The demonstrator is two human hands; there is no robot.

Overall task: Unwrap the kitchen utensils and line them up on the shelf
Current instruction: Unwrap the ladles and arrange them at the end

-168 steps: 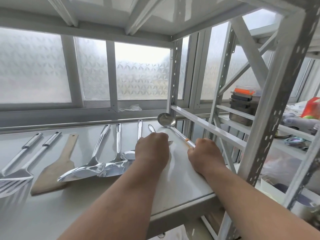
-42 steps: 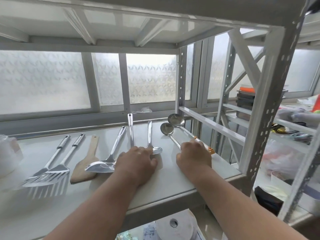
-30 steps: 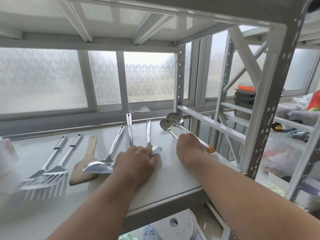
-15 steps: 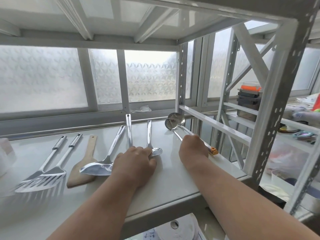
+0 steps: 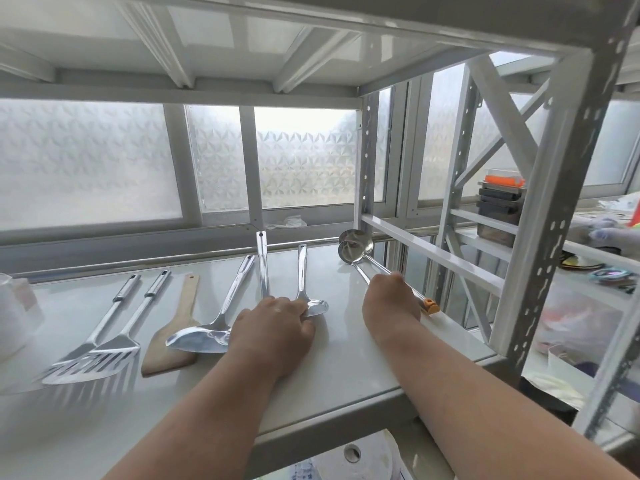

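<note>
Steel utensils lie in a row on the white shelf [image 5: 339, 355], handles pointing to the window. From the left: two slotted turners [image 5: 93, 355], a wooden spatula [image 5: 173, 341], a solid steel turner [image 5: 207, 336], a long steel handle [image 5: 262, 265] and a small spoon [image 5: 313, 306]. My left hand [image 5: 273, 327] lies curled, palm down, over the head of the long-handled utensil, fingertips touching the spoon's bowl. At the right end, two ladles [image 5: 355, 244] lie with bowls overlapping. My right hand [image 5: 391, 303] is closed over their handles; an orange handle tip [image 5: 429, 306] sticks out beside it.
A perforated shelf post [image 5: 554, 209] and a white side rail [image 5: 433, 251] close off the right end. Stacked dark containers [image 5: 498, 206] with an orange lid stand on a neighbouring rack. A translucent tub [image 5: 14, 320] sits far left. A white roll [image 5: 353, 455] lies below the shelf.
My right hand has slid the two ladles together, so their bowls now overlap instead of lying side by side. My left hand has stayed on the utensil head.
</note>
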